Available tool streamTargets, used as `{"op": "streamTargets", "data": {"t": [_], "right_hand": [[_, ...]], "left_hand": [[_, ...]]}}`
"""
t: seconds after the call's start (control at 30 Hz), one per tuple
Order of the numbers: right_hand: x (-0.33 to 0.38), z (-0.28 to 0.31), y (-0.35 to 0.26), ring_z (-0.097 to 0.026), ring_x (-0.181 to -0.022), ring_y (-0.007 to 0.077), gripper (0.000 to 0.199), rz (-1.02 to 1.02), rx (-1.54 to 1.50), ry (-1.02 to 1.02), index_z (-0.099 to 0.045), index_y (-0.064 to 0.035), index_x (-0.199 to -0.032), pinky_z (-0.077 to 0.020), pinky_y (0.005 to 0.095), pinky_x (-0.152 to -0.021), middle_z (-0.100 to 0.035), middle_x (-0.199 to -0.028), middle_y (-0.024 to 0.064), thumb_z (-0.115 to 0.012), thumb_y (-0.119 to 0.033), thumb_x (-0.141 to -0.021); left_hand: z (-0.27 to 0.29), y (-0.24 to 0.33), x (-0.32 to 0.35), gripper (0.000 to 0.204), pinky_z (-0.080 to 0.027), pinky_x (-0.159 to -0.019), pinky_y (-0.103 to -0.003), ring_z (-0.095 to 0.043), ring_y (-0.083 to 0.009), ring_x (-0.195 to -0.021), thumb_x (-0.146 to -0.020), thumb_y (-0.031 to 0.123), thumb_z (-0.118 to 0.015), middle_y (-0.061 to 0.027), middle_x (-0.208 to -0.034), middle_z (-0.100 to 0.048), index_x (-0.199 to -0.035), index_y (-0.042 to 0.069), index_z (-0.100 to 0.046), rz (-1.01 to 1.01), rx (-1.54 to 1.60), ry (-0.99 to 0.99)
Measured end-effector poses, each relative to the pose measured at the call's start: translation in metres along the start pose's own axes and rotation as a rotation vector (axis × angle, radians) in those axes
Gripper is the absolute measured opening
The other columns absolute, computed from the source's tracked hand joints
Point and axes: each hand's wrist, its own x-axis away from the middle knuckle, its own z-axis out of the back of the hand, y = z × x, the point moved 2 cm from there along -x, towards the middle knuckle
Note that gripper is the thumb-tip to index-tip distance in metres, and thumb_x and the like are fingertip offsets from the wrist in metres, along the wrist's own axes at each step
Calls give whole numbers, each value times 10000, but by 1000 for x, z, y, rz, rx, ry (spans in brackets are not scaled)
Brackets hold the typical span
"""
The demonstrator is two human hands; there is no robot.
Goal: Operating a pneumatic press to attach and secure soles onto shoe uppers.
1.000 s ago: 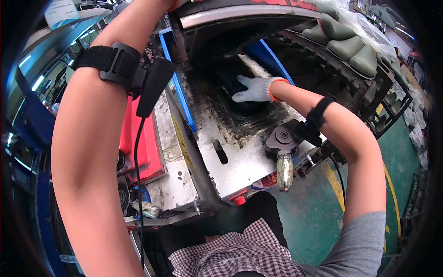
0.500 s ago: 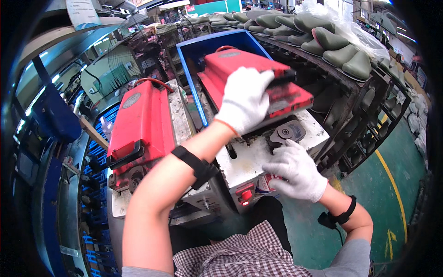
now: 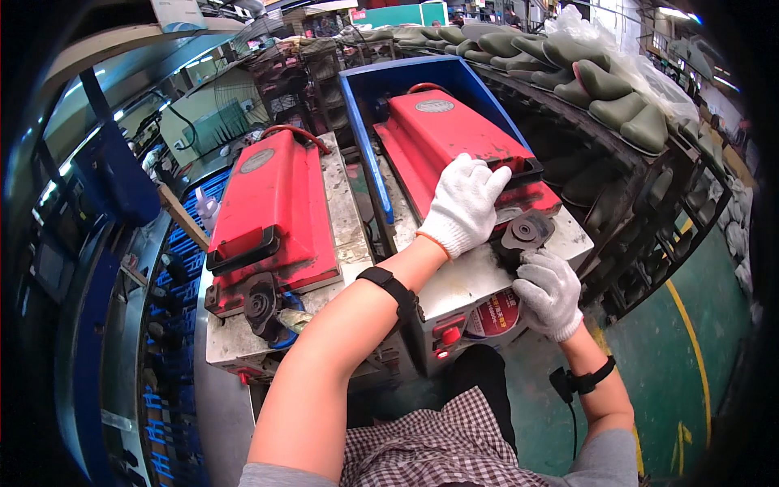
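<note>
My left hand [image 3: 464, 204], in a white glove, is closed around the left end of the black handle [image 3: 519, 172] on the right-hand red metal lid [image 3: 454, 130]. That lid lies low over the white machine base [image 3: 462, 280]. At the base's front, a dark fitting with a round, ringed top [image 3: 527, 230] sits just below the handle. My right hand [image 3: 550, 294], also gloved, has its fingers curled at the near edge of this fitting. Whether anything is inside those fingers is hidden.
A second red lid [image 3: 276, 203] with a black handle stands on the left, with a similar dark fitting [image 3: 261, 307] before it. A blue bin [image 3: 369, 154] surrounds the far end of the right machine. Olive-green shoes [image 3: 613, 101] crowd a rack at the right.
My left hand has brought the right-hand lid down from a raised position. My right hand's fingers have curled from a looser spread, staying by the round-topped fitting. The view has shifted slightly.
</note>
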Motion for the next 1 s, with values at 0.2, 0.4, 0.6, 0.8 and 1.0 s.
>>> {"op": "streamTargets", "data": {"t": [0.2,0.4,0.6,0.8,1.0], "right_hand": [[-8,4,-8,-704,-969,334,292,-17,-15,6,-682,-79,-964,-590,510,-878,-691,-1002,94,-715,-95,-675],[67,19,75,-661,-1092,385,238,-555,195,218,-658,-9,-1192,-524,468,-982,-680,-1161,186,-606,-88,-974],[-22,7,72,-625,-1167,368,350,-543,233,89,-676,-71,-1282,-484,461,-1027,-693,-1218,150,-666,-200,-956],[-61,-31,66,-583,-1150,376,352,-665,122,31,-694,-138,-1242,-477,484,-1012,-676,-1102,140,-706,-222,-901],[-54,-27,70,-577,-1202,389,399,-604,397,118,-704,-154,-1245,-451,512,-1069,-649,-1219,170,-716,-202,-849]], "left_hand": [[5,-1,9,547,-484,-834,-492,-576,-372,-897,-645,8,-658,-148,-943,-595,-1191,31,-635,5,19,5],[-4,4,6,554,-488,-832,-494,-581,-377,-890,-636,8,-677,-152,-939,-602,-1189,27,-637,-14,53,42],[5,3,11,577,-493,-886,-487,-583,-380,-955,-648,33,-695,-162,-997,-624,-1221,35,-635,50,28,-38],[39,10,11,562,-475,-1049,-500,-590,-416,-1193,-767,144,-709,-208,-1233,-654,-1305,16,-613,161,101,-259],[172,11,39,562,-466,-1120,-479,-591,-389,-1291,-801,163,-711,-205,-1316,-660,-1339,23,-625,260,12,-420]]}}
